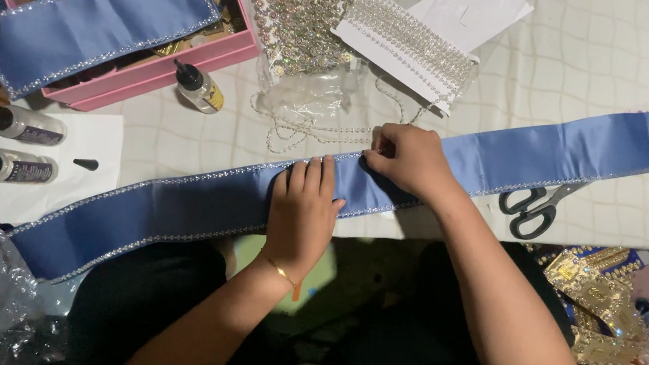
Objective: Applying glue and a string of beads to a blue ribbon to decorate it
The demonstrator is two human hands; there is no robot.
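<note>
At far left, two white glue bottles with black caps (11, 144) lie on a white sheet of paper (51, 190), and beyond them an open pink box (157, 71) carries two pieces of blue satin edged with rhinestones (88, 21). A small glue bottle with a black nozzle (199, 87) lies just beside the box. Across the cream quilted tabletop (604, 52) runs a long blue satin sash with rhinestone trim along its edges (173, 209), from near left to far right. The left hand (302, 213) lies flat on the sash, fingers together, pressing it down. Just right of it, the right hand (407, 160) pinches the sash's far edge with curled fingers. Beyond the hands lie a bag of rhinestone trim (297, 6) and a white card wound with rhinestone chain (407, 44). Black-handled scissors (534, 210) rest right of the right hand, touching the sash's near edge. Gold ornaments (605, 312) sit at near right.
</note>
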